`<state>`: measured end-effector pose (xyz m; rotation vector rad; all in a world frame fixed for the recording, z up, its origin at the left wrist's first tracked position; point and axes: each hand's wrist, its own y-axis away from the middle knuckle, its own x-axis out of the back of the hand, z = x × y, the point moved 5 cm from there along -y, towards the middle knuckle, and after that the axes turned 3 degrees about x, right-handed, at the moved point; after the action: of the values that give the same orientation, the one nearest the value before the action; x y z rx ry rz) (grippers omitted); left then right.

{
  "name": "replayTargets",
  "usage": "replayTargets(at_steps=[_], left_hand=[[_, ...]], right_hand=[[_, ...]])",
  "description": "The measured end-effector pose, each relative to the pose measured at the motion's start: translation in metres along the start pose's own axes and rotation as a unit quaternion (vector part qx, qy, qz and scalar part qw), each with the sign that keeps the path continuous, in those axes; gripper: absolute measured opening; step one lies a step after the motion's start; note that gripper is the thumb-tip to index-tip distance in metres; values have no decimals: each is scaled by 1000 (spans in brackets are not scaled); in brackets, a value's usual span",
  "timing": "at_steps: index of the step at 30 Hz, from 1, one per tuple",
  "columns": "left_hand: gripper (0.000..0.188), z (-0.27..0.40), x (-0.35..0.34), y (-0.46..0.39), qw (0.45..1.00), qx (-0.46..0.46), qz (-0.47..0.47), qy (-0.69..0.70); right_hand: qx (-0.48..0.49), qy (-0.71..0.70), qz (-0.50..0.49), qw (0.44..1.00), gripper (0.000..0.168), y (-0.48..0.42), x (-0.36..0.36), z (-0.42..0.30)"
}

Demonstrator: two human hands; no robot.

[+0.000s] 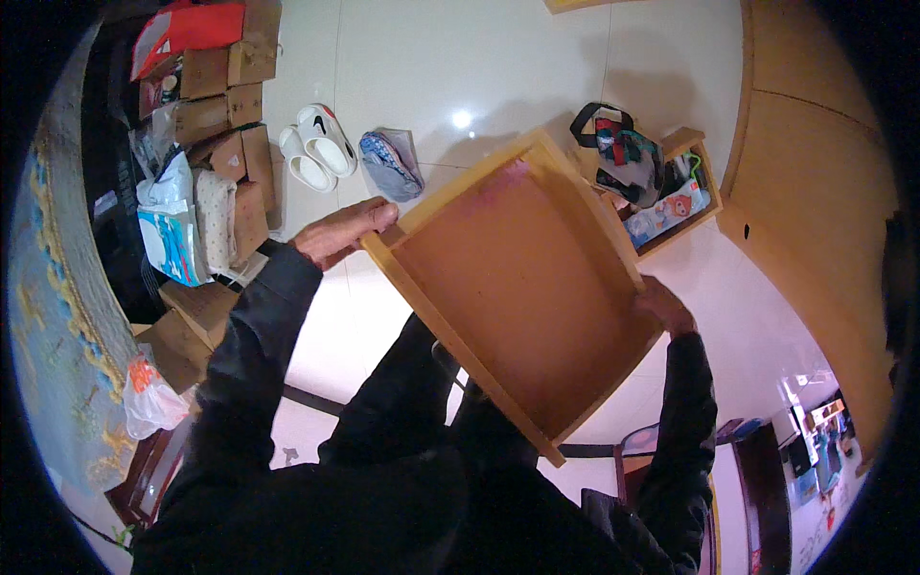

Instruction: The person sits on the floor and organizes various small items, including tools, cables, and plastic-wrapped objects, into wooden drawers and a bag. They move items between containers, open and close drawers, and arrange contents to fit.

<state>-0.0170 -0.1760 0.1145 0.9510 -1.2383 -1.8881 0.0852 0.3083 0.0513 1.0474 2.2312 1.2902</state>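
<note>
An empty wooden drawer [517, 287], tilted, is held up in front of me above the tiled floor. My left hand [346, 228] grips its left corner by the end of the front board, thumb on top. On the opposite side wall, my right hand [665, 305] holds the drawer, with some of its fingers hidden. The drawer's inside is bare brown board with a pinkish stain near the far corner. Beyond it on the right stands a second wooden drawer [679, 226] filled with packets and a green hanger, and a dark bag [629, 162] with black handles lies against it.
White slippers [320, 147] and a blue patterned cloth item in a clear bag [392, 164] lie on the floor. Cardboard boxes [208, 72] and plastic bags are stacked at left, beside a bed cover [65, 323]. A wooden furniture panel [805, 180] stands at right.
</note>
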Motion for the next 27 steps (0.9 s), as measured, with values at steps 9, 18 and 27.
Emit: replayTargets(at_steps=[9,18,27], left_hand=[[110,45,-40,-7,981,-3,-109,-157],[100,25,-96,30,999,16,-50,-11],[85,33,-186,-49,995,7,-84,47]], right_hand=[[-54,-28,-77,995,56,10,39,-63],[23,-416,43,908,51,30,41,67],[35,-687,184,703,59,65,49,128]])
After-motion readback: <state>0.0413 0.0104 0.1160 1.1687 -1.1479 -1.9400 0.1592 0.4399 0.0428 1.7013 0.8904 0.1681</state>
